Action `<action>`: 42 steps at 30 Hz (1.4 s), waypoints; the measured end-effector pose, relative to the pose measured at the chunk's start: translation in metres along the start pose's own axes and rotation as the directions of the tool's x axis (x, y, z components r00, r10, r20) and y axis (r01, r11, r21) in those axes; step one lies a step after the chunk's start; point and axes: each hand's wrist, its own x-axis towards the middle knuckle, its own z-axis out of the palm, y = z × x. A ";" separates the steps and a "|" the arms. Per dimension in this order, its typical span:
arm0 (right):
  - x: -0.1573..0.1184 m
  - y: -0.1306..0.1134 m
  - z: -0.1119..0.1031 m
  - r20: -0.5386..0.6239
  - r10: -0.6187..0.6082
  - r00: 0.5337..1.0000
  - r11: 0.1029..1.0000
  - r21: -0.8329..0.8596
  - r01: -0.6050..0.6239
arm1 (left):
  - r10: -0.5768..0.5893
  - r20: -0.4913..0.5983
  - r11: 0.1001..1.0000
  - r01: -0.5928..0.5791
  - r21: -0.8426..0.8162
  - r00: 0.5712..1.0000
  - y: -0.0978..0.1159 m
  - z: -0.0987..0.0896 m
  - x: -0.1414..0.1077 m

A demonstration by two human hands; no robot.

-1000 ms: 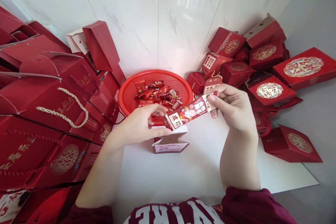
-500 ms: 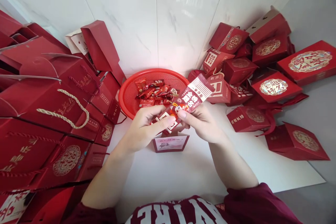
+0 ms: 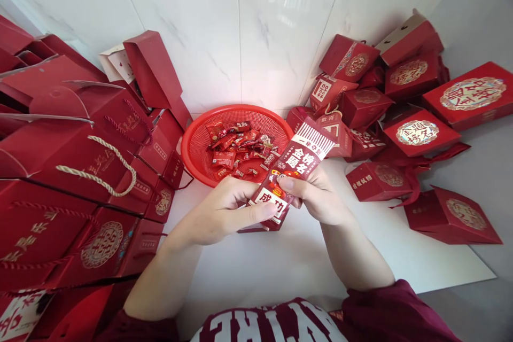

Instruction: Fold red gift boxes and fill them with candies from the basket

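Note:
Between my hands is a long, flat red packet (image 3: 306, 152) printed with white characters and a small cartoon figure, its striped end pointing up and right. My left hand (image 3: 226, 211) pinches its lower end, thumb on the front face. Farther up the packet, my right hand (image 3: 320, 195) grips the right edge, also with the thumb in front. Mostly hidden under the hands and packet, a small red box (image 3: 250, 228) stands on the white table (image 3: 264, 267). Just beyond, a red plastic basket (image 3: 191, 157) holds several red-wrapped sweets (image 3: 224, 159).
Red gift boxes (image 3: 104, 246) with rope handles are stacked along the left. More red boxes (image 3: 417, 133), several with gold emblems, are piled at the right. A white marbled wall (image 3: 208, 26) rises behind the basket.
Both hands have brought the packet lower and closer, and its printed front now faces me more fully. It covers most of the small box. More of the sweets in the basket show.

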 end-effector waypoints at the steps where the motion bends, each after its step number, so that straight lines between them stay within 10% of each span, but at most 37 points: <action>1: 0.001 -0.001 -0.001 0.014 -0.004 1.000 1.000 -0.024 0.005 | 0.009 -0.007 0.999 -0.009 0.038 1.000 0.001 -0.001 0.000; 8: 0.002 -0.016 -0.020 -0.259 -0.187 0.948 0.964 -0.235 0.126 | 0.125 -0.032 0.889 -0.098 0.448 0.992 0.008 -0.013 -0.002; 16: -0.014 -0.025 -0.028 -0.250 -0.181 0.951 0.897 -0.439 0.055 | 0.044 0.022 0.668 -0.046 0.743 0.999 -0.016 -0.034 0.002; 25: -0.007 -0.024 -0.027 0.082 -0.103 0.991 0.750 -0.648 0.132 | -0.102 0.141 0.693 -0.031 0.720 0.985 -0.018 -0.037 0.005; 35: 0.004 -0.012 0.000 0.411 0.126 0.903 0.679 -0.699 0.224 | -0.159 0.105 0.696 0.036 0.718 0.982 -0.016 -0.036 0.003; 42: 0.005 0.002 0.003 0.345 0.123 0.931 0.626 -0.755 0.197 | -0.177 0.088 0.698 0.062 0.713 0.980 -0.016 -0.036 0.001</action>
